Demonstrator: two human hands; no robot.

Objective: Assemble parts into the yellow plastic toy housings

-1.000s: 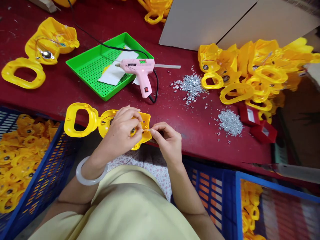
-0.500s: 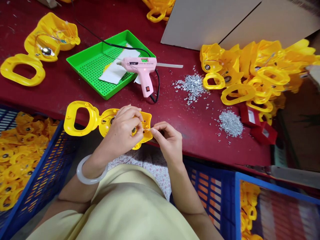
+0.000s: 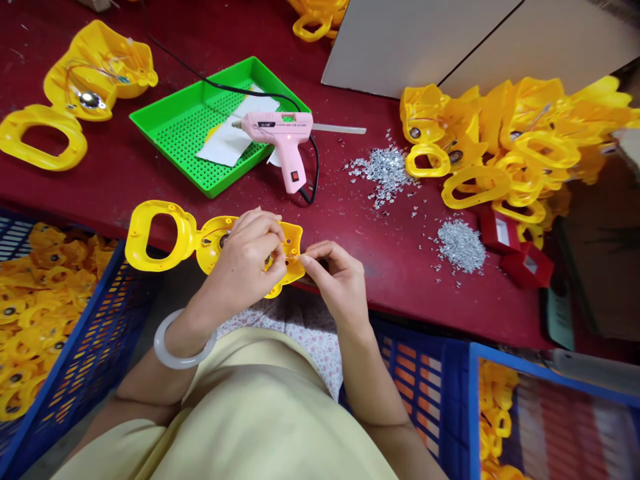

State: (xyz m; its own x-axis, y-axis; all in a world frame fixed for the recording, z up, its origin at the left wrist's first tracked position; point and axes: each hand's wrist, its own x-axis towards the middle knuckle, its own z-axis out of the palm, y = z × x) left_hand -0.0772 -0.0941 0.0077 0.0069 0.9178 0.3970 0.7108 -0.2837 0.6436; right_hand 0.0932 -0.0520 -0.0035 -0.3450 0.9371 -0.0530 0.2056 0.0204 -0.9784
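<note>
At the table's front edge lies a yellow plastic shell (image 3: 291, 235), its hollow side up, joined to a loop-shaped handle part (image 3: 135, 233) on the left. Inside it, a round metal part and thin wires partly show. My left hand (image 3: 253, 257) is curled over the shell's middle, thumb and forefinger pinched together; what they grip is hidden. At the shell's right end, my right hand (image 3: 336, 277) pinches a thin pale strand, apparently a wire (image 3: 293, 257), between thumb and forefinger.
A pink glue gun (image 3: 280, 137) rests on a green tray (image 3: 220, 187). To the right are screw piles (image 3: 461, 245), small red boxes (image 3: 527, 265) and stacked yellow shells (image 3: 530, 127). Another wired shell (image 3: 95, 73) lies far left. Blue crates (image 3: 95, 353) flank my lap.
Both hands keep almost the same pose over the shell. The whole view has shifted very slightly; nothing has visibly been let go or taken up.
</note>
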